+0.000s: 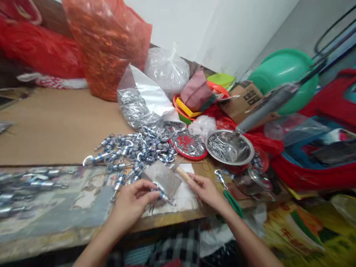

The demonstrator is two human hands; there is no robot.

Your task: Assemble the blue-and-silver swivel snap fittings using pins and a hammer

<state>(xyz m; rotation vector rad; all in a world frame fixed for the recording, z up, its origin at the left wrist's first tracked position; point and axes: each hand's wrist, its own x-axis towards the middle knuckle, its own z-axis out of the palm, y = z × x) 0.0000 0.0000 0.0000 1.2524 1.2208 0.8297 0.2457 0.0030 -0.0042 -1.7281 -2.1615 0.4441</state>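
Pinched between the thumb and fingers of my left hand (141,198) is a small silver-and-blue metal piece with a hook-like end (164,197). It lies over a flat grey metal block (162,176). My right hand (205,189) is closed around the wooden handle of a pointed tool (183,172); its narrow blade points up and left, above the block. Whether it is a knife or an awl I cannot tell. Just behind both hands lies a pile of similar silver-and-blue metal pieces with hooks (133,148). White paper (189,196) is under the block.
A steel bowl (230,148) of small metal parts stands right of a red-rimmed dish (189,144). Behind are an open plastic bag of silver parts (136,104) and a large orange bag (111,48). Green-handled scissors (233,203) lie at the table's front edge. More pieces (41,183) lie left.
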